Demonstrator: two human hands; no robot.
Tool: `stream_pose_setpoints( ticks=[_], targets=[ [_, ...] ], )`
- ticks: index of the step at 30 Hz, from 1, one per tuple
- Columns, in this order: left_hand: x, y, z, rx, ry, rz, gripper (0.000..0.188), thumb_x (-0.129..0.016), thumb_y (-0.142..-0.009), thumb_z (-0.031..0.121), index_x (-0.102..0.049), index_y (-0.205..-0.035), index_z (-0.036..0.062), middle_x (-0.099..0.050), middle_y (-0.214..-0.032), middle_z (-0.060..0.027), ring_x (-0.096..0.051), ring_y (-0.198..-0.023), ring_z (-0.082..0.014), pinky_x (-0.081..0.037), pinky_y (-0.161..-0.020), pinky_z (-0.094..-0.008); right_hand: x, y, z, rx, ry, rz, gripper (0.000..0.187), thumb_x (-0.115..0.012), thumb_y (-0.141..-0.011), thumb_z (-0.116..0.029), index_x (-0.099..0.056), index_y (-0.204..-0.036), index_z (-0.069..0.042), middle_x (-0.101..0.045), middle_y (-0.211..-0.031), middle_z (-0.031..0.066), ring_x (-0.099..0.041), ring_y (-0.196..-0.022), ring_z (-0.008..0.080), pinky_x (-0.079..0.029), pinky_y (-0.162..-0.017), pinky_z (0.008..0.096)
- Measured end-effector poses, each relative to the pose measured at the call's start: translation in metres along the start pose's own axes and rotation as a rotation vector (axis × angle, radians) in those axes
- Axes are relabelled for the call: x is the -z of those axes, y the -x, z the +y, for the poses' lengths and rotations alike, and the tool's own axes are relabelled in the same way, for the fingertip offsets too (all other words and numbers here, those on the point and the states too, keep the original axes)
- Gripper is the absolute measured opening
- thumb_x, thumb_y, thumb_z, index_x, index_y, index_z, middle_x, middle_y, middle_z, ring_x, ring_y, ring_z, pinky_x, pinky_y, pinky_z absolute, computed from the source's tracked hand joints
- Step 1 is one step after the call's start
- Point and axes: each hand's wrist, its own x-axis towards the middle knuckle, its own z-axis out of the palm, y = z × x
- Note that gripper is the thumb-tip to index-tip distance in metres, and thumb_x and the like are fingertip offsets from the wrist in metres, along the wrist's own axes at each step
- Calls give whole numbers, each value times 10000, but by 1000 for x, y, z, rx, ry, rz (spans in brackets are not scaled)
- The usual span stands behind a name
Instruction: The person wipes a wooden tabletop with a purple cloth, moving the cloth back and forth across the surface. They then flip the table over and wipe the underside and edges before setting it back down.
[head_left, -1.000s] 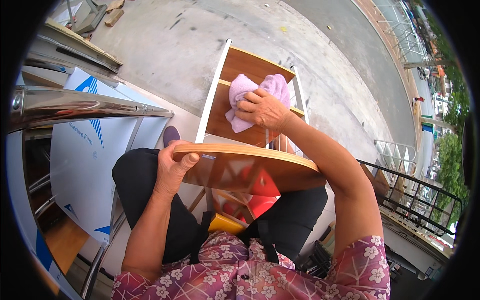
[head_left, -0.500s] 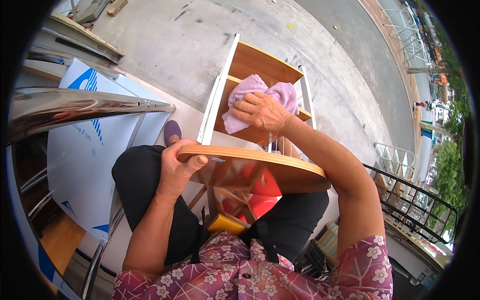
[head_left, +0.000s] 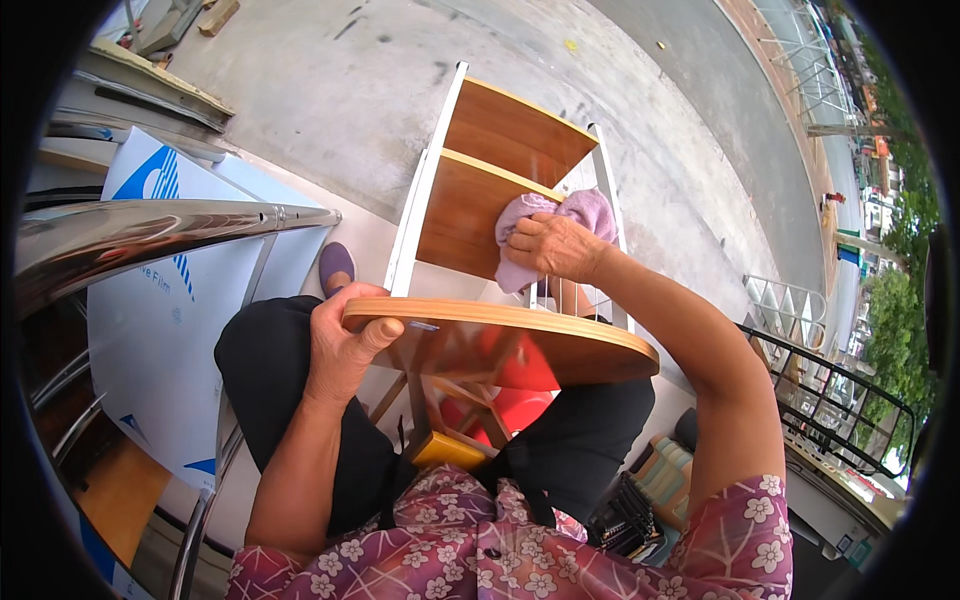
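A small shelf unit with brown wooden boards [head_left: 462,205] and a white metal frame [head_left: 412,225] leans out in front of me. Its rounded end board [head_left: 500,340] is nearest, above my lap. My left hand [head_left: 342,338] is closed around the left end of that board, thumb on the near face and fingers hidden behind the edge. In my right hand [head_left: 555,247] is a bunched light-purple cloth [head_left: 592,210], which lies against the right side of a middle board, beside the white frame. Thin white rods show below the cloth.
At the left, a bent chrome tube [head_left: 170,235] crosses in front of film-covered white panels [head_left: 150,330]. A red object [head_left: 515,410] and a yellow one [head_left: 447,450] sit between my knees. To the right stands a black metal rack [head_left: 830,390]. Concrete floor [head_left: 330,110] stretches ahead.
My right hand has slid the cloth to the right and a little nearer to me, uncovering the left part of the middle board. My left hand keeps its hold on the rounded board.
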Motion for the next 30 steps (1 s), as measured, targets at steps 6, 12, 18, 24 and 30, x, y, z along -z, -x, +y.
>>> stream_pose_setpoints(
  ticks=[6,12,18,24,30],
  targets=[
    [1,0,3,21,-2,-6,628,-910,-774,519,-680,-1013,-14,-649,-860,4,-562,-821,-72,-451,-749,-236,28,-100,13,14,60,255,396,-640,-836,-157,-668,-1217,-53,-626,-1120,12,-581,-1021,183,-506,-886,325],
    [3,-1,1,10,-16,1,624,-914,-773,508,-678,-1018,-16,-662,-868,-8,-569,-831,-70,-456,-751,-234,19,-37,1,4,32,67,393,-649,-836,-174,-672,-1221,-98,-615,-1085,-3,-581,-1015,172,-484,-869,308],
    [3,-1,-2,5,1,-22,606,-918,-777,488,-675,-1020,-11,-670,-887,-11,-569,-835,-71,-459,-758,-234,-19,33,-9,-31,15,-112,352,-647,-837,-174,-691,-1177,-94,-628,-1052,8,-596,-1009,187,-513,-878,324],
    [2,-2,-1,0,15,-16,605,-913,-782,495,-676,-1020,-8,-671,-890,-3,-577,-841,-70,-462,-765,-233,9,-69,8,12,-20,209,381,-664,-818,-144,-686,-1186,-49,-646,-1093,34,-597,-1013,210,-522,-904,319],
    [2,-2,0,7,3,-4,596,-913,-787,480,-677,-1027,-12,-672,-898,-9,-587,-849,-77,-473,-778,-238,21,-70,8,-13,-28,202,417,-666,-817,-138,-663,-1222,-41,-630,-1093,33,-586,-1019,208,-515,-904,328]
  ],
)
